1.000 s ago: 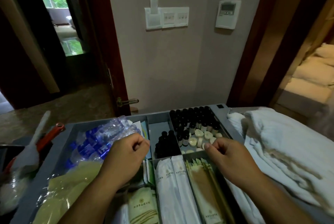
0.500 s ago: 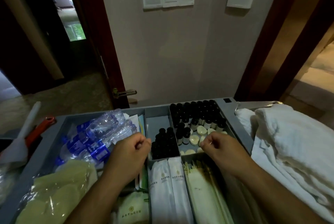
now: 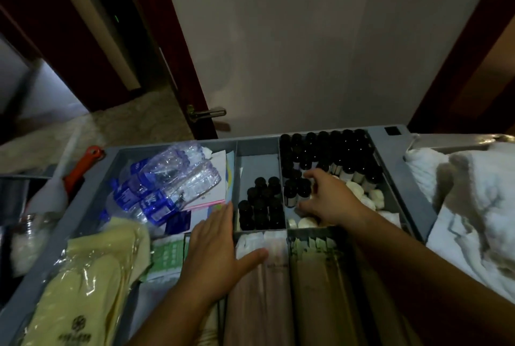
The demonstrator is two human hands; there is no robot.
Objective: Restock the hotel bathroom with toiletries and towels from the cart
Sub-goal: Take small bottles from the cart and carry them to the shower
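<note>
**Toiletry bottles [image 3: 337,150] in cart tray [image 3: 412,195], right hand among them**

The toiletry bottles, small with dark caps, stand packed in the far right compartment of the grey cart tray. White round soaps [image 3: 359,192] lie at the near side of the same compartment. The right hand [image 3: 328,200] reaches into it, fingers spread and curled beside a couple of bottles at the near-left corner, thumb low by the soaps. Cannot tell whether it is clamped on a bottle or only touching.

The left hand [image 3: 214,251] lies flat with its fingers straight and together, holding nothing. The fingertips are at the divider beside the middle compartment and the thumb rests across the long packets [image 3: 267,290]. A smaller bottle cluster [image 3: 262,206] stands in the middle compartment, just right of the left fingertips.

In the left compartment are shrink-wrapped water bottles [image 3: 167,178] on some papers, a green packet [image 3: 167,253] near the left wrist, and a yellow bag [image 3: 89,276] at near left. White towels [image 3: 479,206] are heaped right of the tray. An orange-handled tool [image 3: 80,167] sits off the tray's far left. A door handle [image 3: 206,114] is behind the cart.
</note>
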